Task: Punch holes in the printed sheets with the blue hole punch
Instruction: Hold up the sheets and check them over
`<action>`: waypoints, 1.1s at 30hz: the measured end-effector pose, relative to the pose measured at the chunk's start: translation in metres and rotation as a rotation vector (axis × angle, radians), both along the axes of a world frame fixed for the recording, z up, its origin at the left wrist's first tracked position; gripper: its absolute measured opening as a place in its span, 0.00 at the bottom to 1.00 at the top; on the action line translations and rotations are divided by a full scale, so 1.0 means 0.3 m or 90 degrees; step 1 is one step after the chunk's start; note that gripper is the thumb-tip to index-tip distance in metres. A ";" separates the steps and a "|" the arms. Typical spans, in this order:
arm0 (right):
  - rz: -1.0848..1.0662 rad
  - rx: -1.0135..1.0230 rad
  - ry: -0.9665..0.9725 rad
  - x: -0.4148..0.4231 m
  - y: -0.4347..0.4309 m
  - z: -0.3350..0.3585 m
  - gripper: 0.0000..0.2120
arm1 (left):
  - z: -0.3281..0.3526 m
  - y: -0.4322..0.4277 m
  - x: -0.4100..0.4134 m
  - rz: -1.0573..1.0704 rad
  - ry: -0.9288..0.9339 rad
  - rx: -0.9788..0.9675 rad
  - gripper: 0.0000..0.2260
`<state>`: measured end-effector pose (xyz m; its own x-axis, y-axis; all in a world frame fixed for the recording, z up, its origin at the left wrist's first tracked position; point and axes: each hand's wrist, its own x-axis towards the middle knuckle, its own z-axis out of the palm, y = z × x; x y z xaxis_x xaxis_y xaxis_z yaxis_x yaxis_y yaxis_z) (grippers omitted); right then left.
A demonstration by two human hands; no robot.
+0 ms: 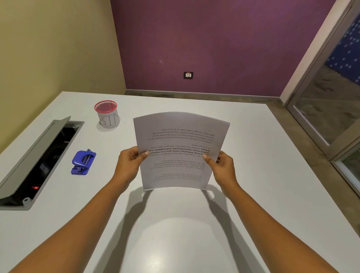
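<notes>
A thin stack of printed sheets [180,140] is held upright over the middle of the white table [190,232], its text upside down to me and its lower edge close to the tabletop. My left hand [130,165] grips the stack's left edge. The right edge is gripped by my right hand [222,170]. The blue hole punch [82,162] lies on the table to the left of my left hand, apart from it and untouched.
A small cup with a pink mesh rim, labelled BIN [107,116], stands at the back left. An open grey cable hatch [34,163] is sunk into the table's left side. The table's right edge drops to the floor beside a glass door [335,103].
</notes>
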<state>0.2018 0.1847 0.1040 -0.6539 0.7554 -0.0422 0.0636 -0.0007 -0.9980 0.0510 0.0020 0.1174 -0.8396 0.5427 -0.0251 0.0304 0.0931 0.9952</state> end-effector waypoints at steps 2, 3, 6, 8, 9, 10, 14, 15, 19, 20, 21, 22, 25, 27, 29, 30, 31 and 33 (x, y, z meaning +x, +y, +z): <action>-0.007 -0.006 0.015 -0.002 0.002 0.011 0.11 | 0.009 0.000 -0.003 -0.001 0.001 0.009 0.07; -0.009 -0.008 0.020 -0.002 0.004 0.014 0.11 | 0.013 -0.001 -0.003 0.000 0.001 0.013 0.07; 0.004 -0.007 0.025 0.003 0.007 0.010 0.11 | 0.014 -0.007 0.003 -0.002 -0.001 0.022 0.08; 0.019 -0.007 0.022 0.009 0.009 -0.006 0.11 | 0.010 -0.010 0.008 -0.009 -0.008 0.017 0.09; 0.024 -0.006 0.014 0.013 0.010 -0.016 0.10 | 0.006 -0.010 0.010 -0.010 -0.009 0.007 0.08; 0.027 -0.005 0.002 0.016 0.009 -0.025 0.10 | 0.002 -0.011 0.010 -0.009 -0.007 -0.005 0.08; 0.021 0.008 -0.009 0.015 0.004 -0.028 0.12 | 0.003 -0.013 0.007 0.001 0.003 -0.018 0.07; 0.019 0.011 0.000 0.013 0.002 -0.019 0.12 | 0.007 -0.013 0.006 0.002 0.004 -0.012 0.07; 0.018 0.018 0.021 0.011 0.005 0.000 0.10 | 0.023 -0.012 0.008 0.012 0.013 0.010 0.07; 0.016 0.021 0.015 0.012 0.005 -0.001 0.10 | 0.022 -0.015 0.008 0.012 0.016 0.010 0.07; 0.013 0.021 0.008 0.013 0.005 -0.005 0.11 | 0.020 -0.018 0.008 0.008 0.018 0.009 0.08; 0.010 0.018 0.002 0.014 0.005 -0.009 0.12 | 0.019 -0.021 0.008 0.002 0.017 0.008 0.10; 0.001 0.018 -0.010 0.017 0.003 -0.021 0.10 | 0.018 -0.024 0.006 -0.004 0.016 0.004 0.12; -0.001 0.022 -0.012 0.017 0.004 -0.022 0.08 | 0.022 -0.021 0.005 0.001 0.021 0.011 0.11; 0.003 0.032 -0.015 0.014 0.004 -0.015 0.09 | 0.032 -0.015 0.005 0.011 0.028 0.021 0.10; 0.004 0.038 -0.014 0.012 0.003 -0.009 0.09 | 0.038 -0.012 0.004 0.014 0.031 0.028 0.09; 0.004 0.044 -0.013 0.010 0.004 -0.003 0.10 | 0.044 -0.010 0.002 0.017 0.031 0.034 0.08; 0.001 0.062 -0.012 0.007 0.009 0.008 0.10 | 0.063 -0.008 -0.001 0.022 0.029 0.052 0.09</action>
<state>0.2039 0.1874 0.1063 -0.6545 0.7558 0.0183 0.0830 0.0959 -0.9919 0.0507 -0.0003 0.1364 -0.8570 0.5121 0.0568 0.0745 0.0141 0.9971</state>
